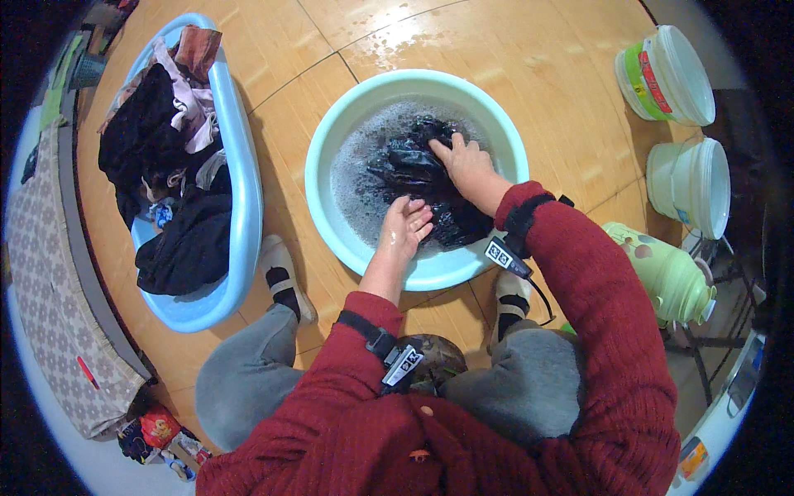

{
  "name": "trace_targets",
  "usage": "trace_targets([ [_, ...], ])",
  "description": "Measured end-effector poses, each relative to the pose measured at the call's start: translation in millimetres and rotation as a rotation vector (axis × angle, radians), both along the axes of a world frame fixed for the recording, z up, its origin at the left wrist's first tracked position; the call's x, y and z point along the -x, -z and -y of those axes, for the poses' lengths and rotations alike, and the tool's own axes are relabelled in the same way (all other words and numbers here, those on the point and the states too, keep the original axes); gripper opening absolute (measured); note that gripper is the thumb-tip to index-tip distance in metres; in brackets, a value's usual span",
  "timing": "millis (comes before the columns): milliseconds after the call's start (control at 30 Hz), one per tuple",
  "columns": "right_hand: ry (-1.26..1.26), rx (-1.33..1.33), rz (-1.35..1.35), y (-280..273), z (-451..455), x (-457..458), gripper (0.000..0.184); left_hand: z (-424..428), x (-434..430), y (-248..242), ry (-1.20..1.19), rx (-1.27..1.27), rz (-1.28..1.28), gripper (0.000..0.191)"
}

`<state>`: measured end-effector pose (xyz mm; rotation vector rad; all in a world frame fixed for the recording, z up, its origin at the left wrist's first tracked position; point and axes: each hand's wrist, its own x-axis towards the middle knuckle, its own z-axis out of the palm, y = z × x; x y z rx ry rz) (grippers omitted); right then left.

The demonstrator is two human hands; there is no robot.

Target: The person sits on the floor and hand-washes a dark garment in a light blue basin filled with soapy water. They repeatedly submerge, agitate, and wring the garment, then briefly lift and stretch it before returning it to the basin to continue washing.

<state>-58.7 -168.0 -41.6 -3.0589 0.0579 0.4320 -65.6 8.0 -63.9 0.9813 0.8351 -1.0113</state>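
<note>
In front of me a round pale green plastic basin holds sudsy grey water and a soaked black garment. My right hand rests on the garment's right side, its thumb and fingers apart; whether it pinches any cloth cannot be made out. Over the near part of the basin is my left hand, palm turned toward the garment, fingers slightly curled and nothing in them. Its fingertips are close to the wet cloth. Part of the garment lies under the water and foam.
A blue plastic tub of dark and pink clothes stands left. To the right are two white plastic buckets and a green thermos flask. A cloth-covered surface borders the far left. Water drops wet the floor beyond the basin.
</note>
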Motion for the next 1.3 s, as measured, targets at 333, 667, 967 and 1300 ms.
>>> trace_targets([
  [333, -0.055, -0.198, -0.182, 25, 15, 1, 0.042, -2, 3, 6, -0.145, 0.049, 0.019, 0.055],
  [667, -0.183, -0.858, 0.105, -112, -35, 32, 0.029, 9, -12, -46, -0.275, 0.362, 0.122, 0.05],
  [967, -0.241, -0.771, 0.198, -106, -46, 39, 0.051, 4, -18, -39, -0.127, 0.391, 0.434, 0.035],
  [1300, 0.49, -0.825, -0.117, -92, 51, 29, 0.036, -25, -55, -24, -0.48, 0.41, 0.233, 0.03],
])
